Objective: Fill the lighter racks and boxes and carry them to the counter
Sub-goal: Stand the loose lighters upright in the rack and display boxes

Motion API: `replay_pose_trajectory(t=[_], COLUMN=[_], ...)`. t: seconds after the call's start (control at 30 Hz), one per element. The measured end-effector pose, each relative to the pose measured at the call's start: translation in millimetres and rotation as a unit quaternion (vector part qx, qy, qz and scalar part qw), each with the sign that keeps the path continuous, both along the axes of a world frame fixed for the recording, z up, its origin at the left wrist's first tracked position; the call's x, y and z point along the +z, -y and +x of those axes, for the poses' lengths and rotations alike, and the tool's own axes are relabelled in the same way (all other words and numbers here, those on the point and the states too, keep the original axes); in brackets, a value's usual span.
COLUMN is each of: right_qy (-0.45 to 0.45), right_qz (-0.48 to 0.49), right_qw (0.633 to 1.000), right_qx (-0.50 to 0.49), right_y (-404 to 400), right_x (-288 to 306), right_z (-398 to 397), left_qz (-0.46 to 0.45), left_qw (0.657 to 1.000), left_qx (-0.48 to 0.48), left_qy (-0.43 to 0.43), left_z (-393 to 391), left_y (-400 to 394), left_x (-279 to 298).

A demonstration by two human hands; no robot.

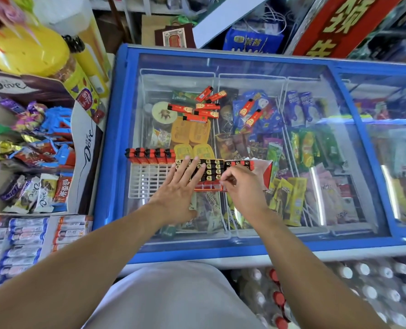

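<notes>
On the glass lid of a blue chest freezer (116, 148), a white plastic lighter rack (145, 181) lies flat, with 5 orange lighters (149, 156) standing in its far row and the other slots in view bare. Just right of it sits a red tray (209, 173) packed with upright black-topped lighters, and touching that tray's right end is an open red box (256, 169) with more lighters showing in it. The left hand (180, 188) lies flat over the tray's left part, its fingers (198, 172) straight and spread across the lighter tops. The right hand (242, 184) is at the tray's near right corner, fingers curled and pinching there; I cannot tell what they pinch. Farther back on the glass, loose orange lighters (204, 108) lie scattered, well apart from the rack. Left of the freezer stands a Dove chocolate carton (85, 150) full of wrapped sweets.
</notes>
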State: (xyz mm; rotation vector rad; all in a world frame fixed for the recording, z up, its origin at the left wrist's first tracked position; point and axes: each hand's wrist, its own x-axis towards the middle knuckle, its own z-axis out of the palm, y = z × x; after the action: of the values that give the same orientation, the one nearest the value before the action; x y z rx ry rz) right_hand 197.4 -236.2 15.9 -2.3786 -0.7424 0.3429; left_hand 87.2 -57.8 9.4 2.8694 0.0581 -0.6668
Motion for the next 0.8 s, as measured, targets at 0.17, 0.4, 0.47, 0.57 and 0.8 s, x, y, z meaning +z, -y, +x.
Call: replay_pose_trajectory(t=[0.17,0.4,0.47,0.57,0.8], right_qy=[-0.009,0.000,0.000,0.018,0.005], right_qz=[-0.004,-0.021,-0.058,-0.105,-0.053], right_qw=[1.000,1.000,0.998,0.993,0.998], right_qx=[-0.008,0.008,0.021,0.044,0.026], right_y=[2.0,-0.5,-3.1,-10.1,-74.7], right_x=[-1.6,2.0,10.4,26.9,38.6], right_z=[0.8,4.6,6.6,14.6,69.7], left_qz=[0.001,-0.030,-0.085,-0.138,-0.126], left_qw=[1.000,0.999,0.994,0.980,0.977], left_qx=[-0.002,0.002,0.021,0.061,0.117], left_qy=[0.004,0.023,0.065,0.130,0.127], left_z=[0.7,-1.1,-6.5,-25.1,-56.5], left_y=[-0.2,-1.7,-5.4,-13.5,-32.8], left_x=[-0.8,-0.4,-0.1,-7.6,-27.0])
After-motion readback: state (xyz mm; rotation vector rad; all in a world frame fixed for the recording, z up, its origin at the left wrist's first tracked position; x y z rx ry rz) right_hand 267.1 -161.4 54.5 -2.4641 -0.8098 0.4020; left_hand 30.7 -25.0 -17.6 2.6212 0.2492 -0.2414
